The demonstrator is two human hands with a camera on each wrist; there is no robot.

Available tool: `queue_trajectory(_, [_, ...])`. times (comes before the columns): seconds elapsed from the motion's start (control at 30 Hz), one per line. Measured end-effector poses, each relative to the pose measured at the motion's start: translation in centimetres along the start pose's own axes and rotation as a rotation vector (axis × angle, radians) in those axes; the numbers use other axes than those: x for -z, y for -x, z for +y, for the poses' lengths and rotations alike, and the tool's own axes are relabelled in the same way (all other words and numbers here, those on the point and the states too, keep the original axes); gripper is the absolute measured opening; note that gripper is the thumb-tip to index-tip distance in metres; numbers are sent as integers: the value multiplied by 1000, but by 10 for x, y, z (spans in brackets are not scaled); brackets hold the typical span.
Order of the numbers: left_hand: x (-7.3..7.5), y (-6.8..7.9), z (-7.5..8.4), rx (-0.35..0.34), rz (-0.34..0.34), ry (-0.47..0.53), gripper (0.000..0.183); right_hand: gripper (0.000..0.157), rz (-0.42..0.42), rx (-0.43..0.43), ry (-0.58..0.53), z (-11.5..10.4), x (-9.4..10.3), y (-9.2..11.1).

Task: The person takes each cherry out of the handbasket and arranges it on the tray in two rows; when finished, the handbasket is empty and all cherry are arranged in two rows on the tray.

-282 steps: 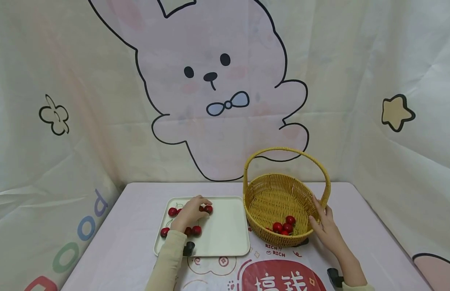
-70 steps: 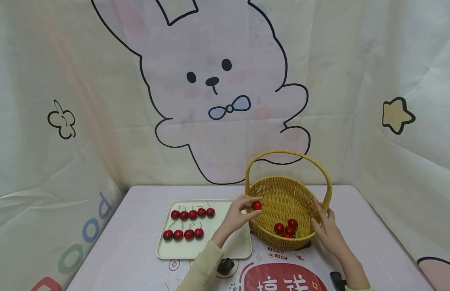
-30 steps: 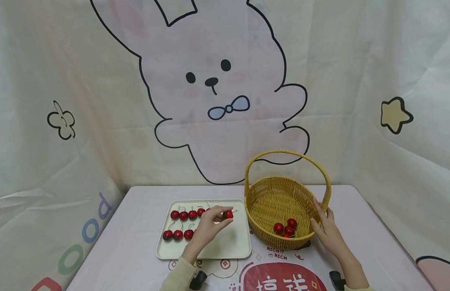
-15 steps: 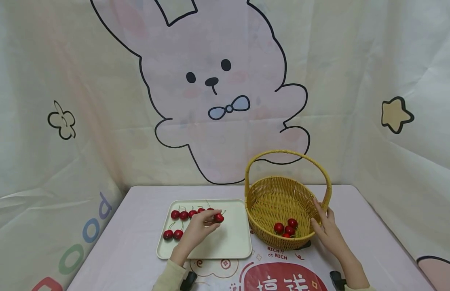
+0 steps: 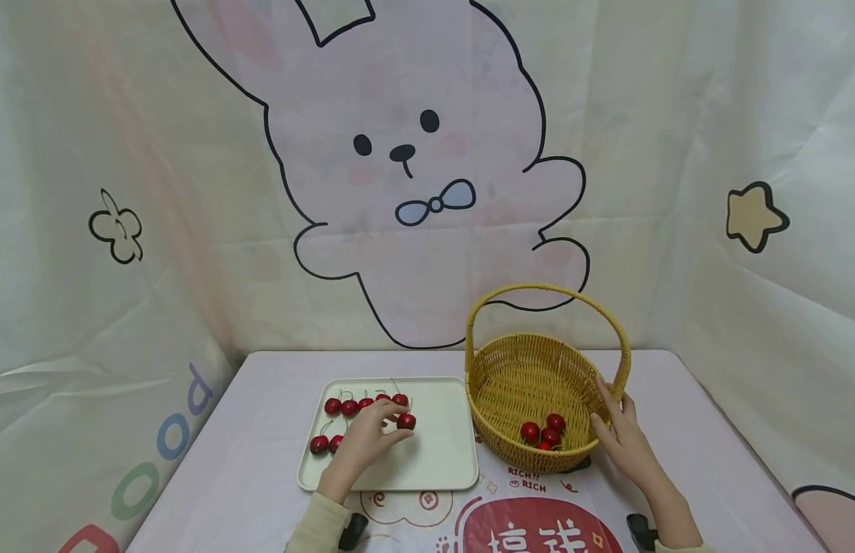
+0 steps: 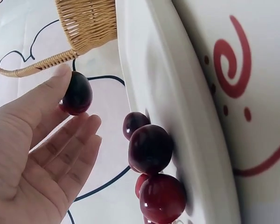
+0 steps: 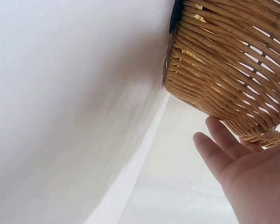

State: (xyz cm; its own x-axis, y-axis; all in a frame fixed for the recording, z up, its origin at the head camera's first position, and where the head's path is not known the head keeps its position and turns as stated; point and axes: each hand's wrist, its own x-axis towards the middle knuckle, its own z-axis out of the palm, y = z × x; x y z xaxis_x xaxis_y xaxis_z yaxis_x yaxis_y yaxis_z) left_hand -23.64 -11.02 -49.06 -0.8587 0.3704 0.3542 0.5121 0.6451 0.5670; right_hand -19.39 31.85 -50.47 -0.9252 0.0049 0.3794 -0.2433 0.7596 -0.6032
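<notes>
My left hand [image 5: 365, 438] pinches a dark red cherry [image 5: 406, 421] between thumb and fingertips, low over the cream tray [image 5: 437, 461]. In the left wrist view the held cherry [image 6: 78, 93] sits at the fingertips, the other fingers loosely bent below. Behind the hand lies a back row of cherries [image 5: 333, 407]; a front row starts with a cherry [image 5: 319, 445] at left, its right part hidden by the hand. My right hand [image 5: 624, 434] holds the right rim of the yellow wicker basket [image 5: 517, 369], some fingers along its outer wall [image 7: 242, 79]. Several cherries [image 5: 530, 432] lie inside it.
The basket's tall arched handle [image 5: 538, 286] rises above its opening, just right of the tray. A white tablecloth [image 5: 261, 399] with red printing covers the table. A fabric backdrop [image 5: 413, 253] with a cartoon animal hangs close behind.
The left hand has carried the cherry from the basket's left rim leftward and down over the tray. Compared with the oldest frame, the back row is fuller. The right hand stays at the basket.
</notes>
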Motion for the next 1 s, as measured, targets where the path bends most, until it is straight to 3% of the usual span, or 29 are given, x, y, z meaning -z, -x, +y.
queue_trajectory(0.47, [-4,3,-16,-39,30,-136,30,65,-19,-11,4,0,1,-1])
queue_trajectory(1.0, [-9,4,-23,-33,-12,-285,29,66,-25,-13,-4,4,-1,-2])
